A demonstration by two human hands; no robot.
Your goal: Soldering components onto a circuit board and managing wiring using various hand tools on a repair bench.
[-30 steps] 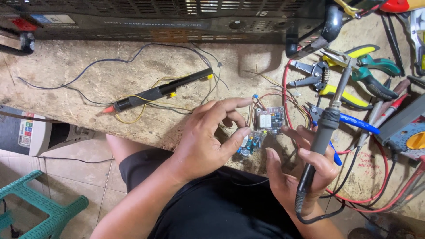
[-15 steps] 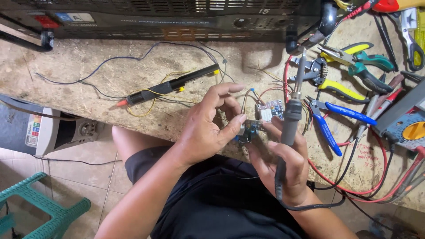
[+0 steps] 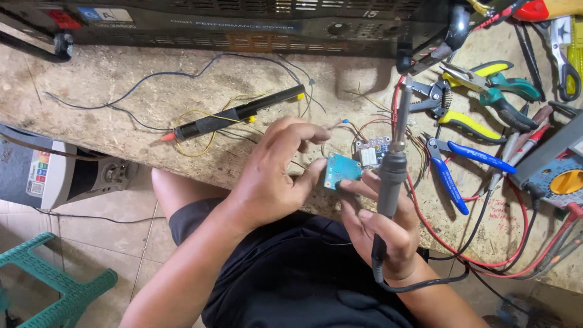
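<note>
Here your left hand (image 3: 267, 182) pinches a small teal circuit board (image 3: 341, 170) at the front edge of the bench (image 3: 121, 79), thumb under its near-left corner, fingers (image 3: 303, 130) curled over its far side. Your right hand (image 3: 382, 234) is wrapped shut around the black handle of a soldering iron (image 3: 393, 164), and 1 right fingertip also props the board's lower edge.

The iron stands nearly upright, long axis running away from you, its metal tip (image 3: 405, 100) pointing at the back of the bench and lying well beyond the board. The board sits just left of the iron's barrel, so the right hand is the nearer one to bring the tip round to it. A second small board (image 3: 371, 152) with red and yellow wires lies just behind, touching or nearly so; you cannot tell which.

The board's underside and solder joints are hidden. The iron's cord (image 3: 425, 282) loops beneath your wrist. Blue-handled pliers (image 3: 452, 170) lie to the right.
</note>
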